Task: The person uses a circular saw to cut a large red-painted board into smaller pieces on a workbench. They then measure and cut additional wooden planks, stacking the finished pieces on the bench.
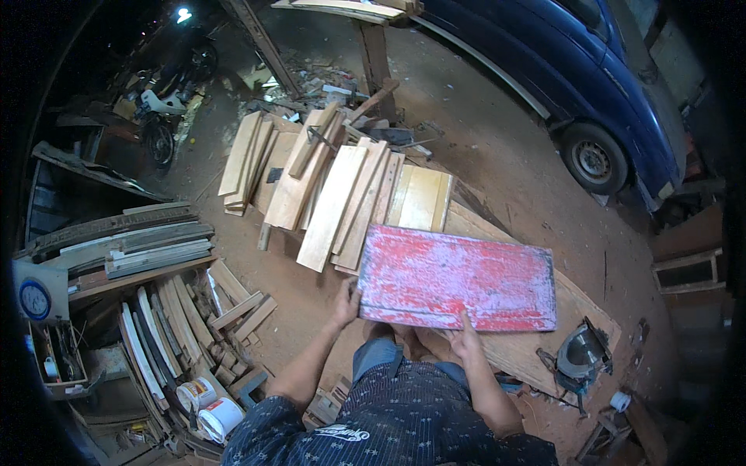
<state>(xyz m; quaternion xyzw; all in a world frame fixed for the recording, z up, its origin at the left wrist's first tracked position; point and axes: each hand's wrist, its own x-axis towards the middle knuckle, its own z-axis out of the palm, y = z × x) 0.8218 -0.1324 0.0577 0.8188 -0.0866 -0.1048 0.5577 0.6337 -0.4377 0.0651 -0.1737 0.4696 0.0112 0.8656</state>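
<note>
A rectangular board [454, 276] with worn red and pinkish-white paint lies level across my view in both hands. My left hand [347, 304] grips its left end, with the fingers partly hidden. My right hand [465, 343] holds its near long edge, thumb on top and other fingers mostly hidden beneath. Beyond it, stacks of pale planks [330, 210] rest on a low wooden platform [587, 311]. A dark power tool [583, 353] sits on that platform to the right of the board, at its near end.
Curved and straight timber pieces [140, 241] fill a left rack, near white buckets [219, 415] and offcuts [241, 311]. A motorbike [159, 132] stands back left. A dark blue van [544, 54] occupies the upper right. A post [373, 58] rises behind the planks, among scattered debris [311, 89].
</note>
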